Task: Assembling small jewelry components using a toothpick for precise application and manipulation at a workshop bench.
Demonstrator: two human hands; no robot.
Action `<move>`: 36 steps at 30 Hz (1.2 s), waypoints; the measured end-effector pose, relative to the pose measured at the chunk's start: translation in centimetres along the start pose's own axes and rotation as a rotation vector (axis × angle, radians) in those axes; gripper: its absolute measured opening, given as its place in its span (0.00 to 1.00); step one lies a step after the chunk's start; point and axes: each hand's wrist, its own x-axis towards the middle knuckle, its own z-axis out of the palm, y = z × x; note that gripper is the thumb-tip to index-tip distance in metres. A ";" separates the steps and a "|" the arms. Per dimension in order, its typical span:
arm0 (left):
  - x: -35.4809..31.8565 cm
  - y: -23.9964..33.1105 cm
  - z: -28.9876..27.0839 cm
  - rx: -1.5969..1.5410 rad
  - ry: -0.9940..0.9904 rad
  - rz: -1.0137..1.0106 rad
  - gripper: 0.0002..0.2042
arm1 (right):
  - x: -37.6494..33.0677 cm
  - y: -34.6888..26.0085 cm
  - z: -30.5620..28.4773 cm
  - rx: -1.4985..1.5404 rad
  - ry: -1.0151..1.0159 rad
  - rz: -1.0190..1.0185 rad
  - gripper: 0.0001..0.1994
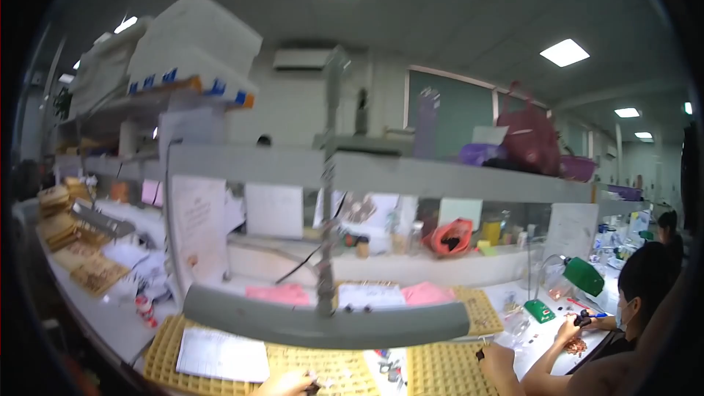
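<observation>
At the bottom edge, my left hand (pixel 284 383) shows only in part, its fingers closed around a small dark piece that I cannot make out. Below it lies a yellow gridded tray (pixel 330 363). My right hand (pixel 500 358) is curled like a fist over the right-hand yellow gridded tray (pixel 444 370), with a small dark thing at its fingertips, too small to name. Between the trays is a white sheet (pixel 381 367) with small dark and coloured pieces on it. A printed paper sheet (pixel 220 356) rests on the left tray.
A long grey lamp head (pixel 323 326) hangs low across the bench. On the right, a co-worker (pixel 645 301) handles a dark piece beside a green desk lamp (pixel 584 276). White foam boxes (pixel 194 44) and a red bag (pixel 529 139) stand on the shelf above.
</observation>
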 end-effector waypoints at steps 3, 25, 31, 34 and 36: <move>2.6 5.0 -1.4 0.270 -0.366 -0.215 0.10 | -1.8 -4.9 -0.4 0.120 0.006 -0.105 0.03; 3.5 0.5 4.2 0.521 -0.136 0.053 0.03 | 0.1 -20.0 0.2 0.508 -0.076 -0.669 0.04; 4.0 1.0 3.3 0.340 -0.220 -0.124 0.03 | 0.1 -20.5 0.0 0.503 -0.085 -0.685 0.06; 4.4 0.5 2.3 0.201 -0.238 -0.233 0.05 | 0.5 -21.2 0.7 0.646 -0.058 -0.662 0.05; 4.3 0.8 2.3 0.114 -0.229 -0.300 0.05 | 0.0 -21.1 2.3 0.682 -0.055 -0.668 0.05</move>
